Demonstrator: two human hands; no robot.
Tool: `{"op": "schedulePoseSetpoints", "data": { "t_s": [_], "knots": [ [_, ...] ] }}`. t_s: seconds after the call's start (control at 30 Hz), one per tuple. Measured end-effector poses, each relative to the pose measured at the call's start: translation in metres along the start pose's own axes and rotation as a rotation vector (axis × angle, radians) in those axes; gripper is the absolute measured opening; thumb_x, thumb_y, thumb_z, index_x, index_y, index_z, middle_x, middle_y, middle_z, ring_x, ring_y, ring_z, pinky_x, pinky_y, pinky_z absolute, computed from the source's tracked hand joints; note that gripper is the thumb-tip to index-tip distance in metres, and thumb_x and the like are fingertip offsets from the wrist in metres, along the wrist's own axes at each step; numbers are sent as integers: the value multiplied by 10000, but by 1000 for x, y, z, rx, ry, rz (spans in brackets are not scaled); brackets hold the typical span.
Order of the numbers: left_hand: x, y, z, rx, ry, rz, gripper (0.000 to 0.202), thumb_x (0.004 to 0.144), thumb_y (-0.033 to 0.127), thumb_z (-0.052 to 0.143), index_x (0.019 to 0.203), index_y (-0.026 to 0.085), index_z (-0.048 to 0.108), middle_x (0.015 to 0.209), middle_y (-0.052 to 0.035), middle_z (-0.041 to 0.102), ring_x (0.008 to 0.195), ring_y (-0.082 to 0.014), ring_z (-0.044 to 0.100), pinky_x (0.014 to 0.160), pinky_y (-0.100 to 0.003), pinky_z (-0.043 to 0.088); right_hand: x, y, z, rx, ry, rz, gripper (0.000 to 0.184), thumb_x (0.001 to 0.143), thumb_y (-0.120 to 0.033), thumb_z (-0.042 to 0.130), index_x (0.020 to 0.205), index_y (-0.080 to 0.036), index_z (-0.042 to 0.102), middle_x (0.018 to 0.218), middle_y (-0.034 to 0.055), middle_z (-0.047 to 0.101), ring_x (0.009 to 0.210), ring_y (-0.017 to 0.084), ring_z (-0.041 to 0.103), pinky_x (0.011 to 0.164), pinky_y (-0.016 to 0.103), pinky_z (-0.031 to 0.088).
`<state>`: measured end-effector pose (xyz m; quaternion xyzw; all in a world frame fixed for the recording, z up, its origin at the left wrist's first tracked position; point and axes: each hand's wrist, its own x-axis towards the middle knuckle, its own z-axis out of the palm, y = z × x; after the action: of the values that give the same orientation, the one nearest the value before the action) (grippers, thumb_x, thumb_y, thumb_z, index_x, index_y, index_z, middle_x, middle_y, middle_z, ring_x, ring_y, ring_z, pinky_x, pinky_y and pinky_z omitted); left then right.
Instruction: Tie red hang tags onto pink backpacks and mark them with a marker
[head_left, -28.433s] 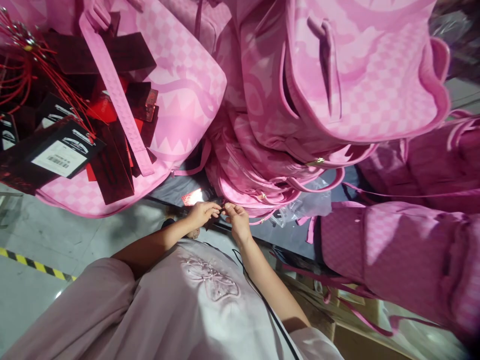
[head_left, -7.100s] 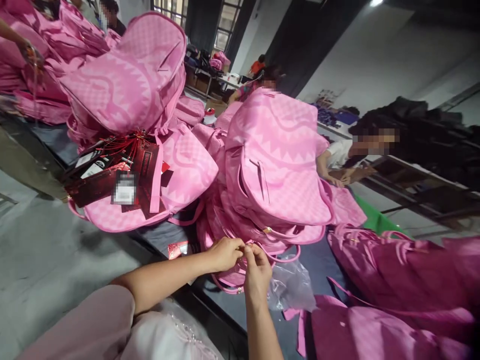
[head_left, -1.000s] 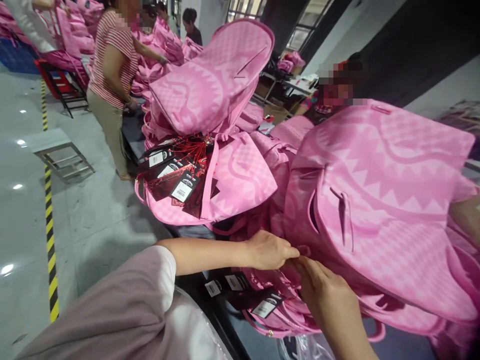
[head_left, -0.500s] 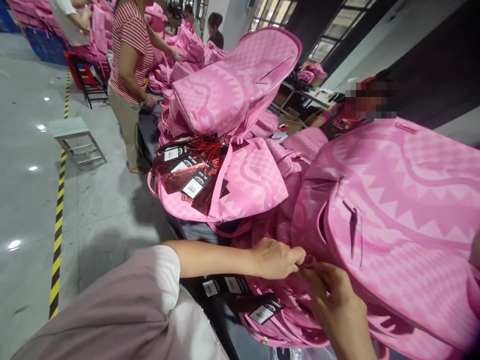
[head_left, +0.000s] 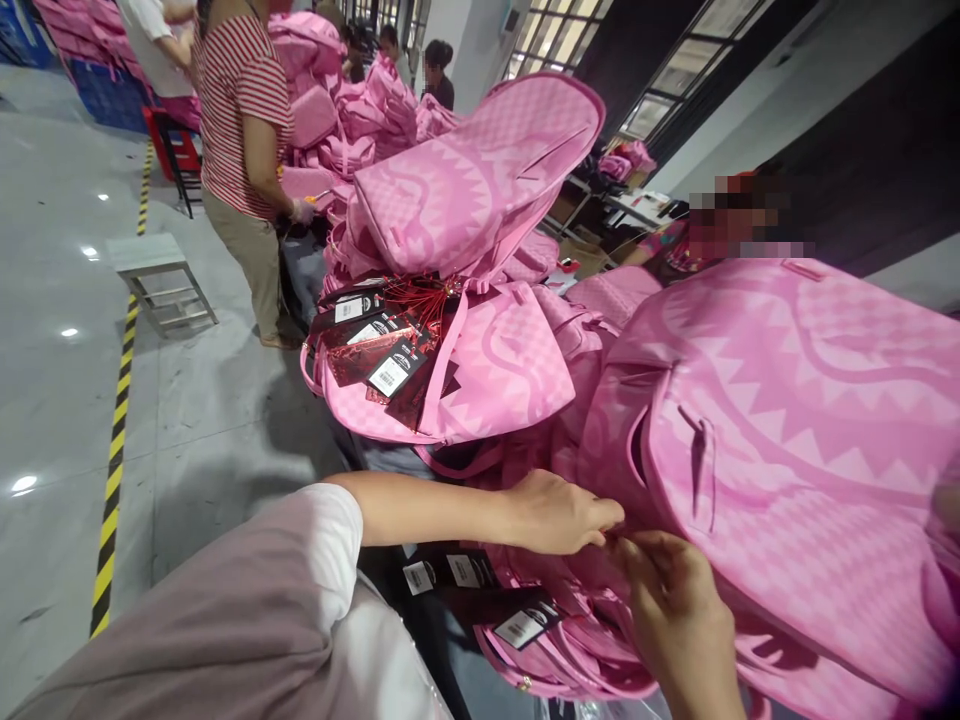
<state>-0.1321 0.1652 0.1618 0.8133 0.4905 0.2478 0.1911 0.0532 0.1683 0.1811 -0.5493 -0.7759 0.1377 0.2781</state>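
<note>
Firstly, person in striped shirt (head_left: 240, 110), standing far left. Black hang tags (head_left: 379, 345), heaped on a pink bag (head_left: 510, 370). Left hand (head_left: 559, 512), right hand (head_left: 675, 610): fingertips pinched closed, meeting on lower front edge of pink backpack (head_left: 810, 450), atop pile, right.

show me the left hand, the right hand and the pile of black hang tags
left hand (head_left: 559, 512): head view, back of the hand.
right hand (head_left: 675, 615): head view, back of the hand.
pile of black hang tags (head_left: 388, 376): head view, white barcode label on the front tag.
</note>
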Motion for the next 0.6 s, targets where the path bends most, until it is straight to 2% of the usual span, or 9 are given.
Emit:
{"op": "schedulePoseSetpoints", "data": {
  "t_s": [0.13, 0.2, 0.27, 0.33, 0.4, 0.47, 0.53, 0.6],
  "knots": [
    [1, 1, -1, -32, -48, 11, 238, 988, 336, 490, 1168, 236, 608, 1042, -50, 747, 927, -232, 722, 642, -289, 481, -1, 0, 0, 9, 2, 2, 427, 775, -604, 581, 951, -216, 556, 824, 106, 721, 696, 270, 705, 588, 326, 523],
    [1, 1, -1, 6, -16, 1, 208, 977, 308, 506, 1128, 222, 621, 1030, -57, 746, 938, -237, 720, 652, -290, 489, -2, 0, 0, 10, 6, -2, 432, 768, -615, 578, 927, -215, 557, 804, 107, 713, 677, 266, 696, 577, 325, 514],
    [2, 1, -1, 13, 29, 11, 230, 968, 348, 534, 1126, 198, 607, 1022, -63, 745, 954, -243, 716, 670, -302, 500, -3, 1, 0, 17, 21, 27, 452, 763, -635, 570, 929, -216, 552, 817, 106, 712, 680, 266, 695, 585, 330, 513],
    [3, 1, -2, -30, -2, 19, 261, 979, 388, 514, 1163, 222, 595, 1043, -48, 745, 953, -232, 717, 673, -302, 499, -3, 0, 1, 24, 32, 60, 469, 769, -650, 563, 949, -217, 552, 836, 102, 711, 698, 263, 695, 603, 334, 518],
    [2, 1, -3, -37, -58, 19, 237, 997, 356, 472, 1160, 250, 607, 1052, -33, 746, 948, -224, 718, 658, -294, 487, -4, -1, 1, 39, 28, 64, 478, 766, -660, 565, 945, -217, 552, 825, 96, 704, 696, 256, 687, 606, 330, 516],
    [2, 1, -5, 11, -30, 33, 217, 992, 300, 472, 1137, 224, 613, 1068, -52, 740, 966, -235, 713, 648, -296, 478, -5, -3, 2, 37, 20, 52, 481, 769, -670, 561, 925, -215, 556, 798, 90, 694, 670, 245, 670, 599, 328, 507],
    [0, 3, -7, 23, 17, 38, 227, 984, 323, 495, 1135, 192, 602, 1067, -74, 736, 968, -247, 711, 646, -305, 478, -5, -4, 3, 35, 49, 49, 488, 777, -678, 551, 922, -212, 563, 805, 92, 691, 688, 247, 667, 622, 335, 511],
    [0, 4, -9, -31, -23, 24, 250, 989, 366, 483, 1152, 218, 602, 1078, -58, 737, 964, -239, 713, 644, -300, 475, -6, -4, 4, 42, 96, 46, 498, 781, -685, 548, 934, -211, 571, 820, 93, 690, 710, 250, 668, 637, 338, 517]
  ]
}}
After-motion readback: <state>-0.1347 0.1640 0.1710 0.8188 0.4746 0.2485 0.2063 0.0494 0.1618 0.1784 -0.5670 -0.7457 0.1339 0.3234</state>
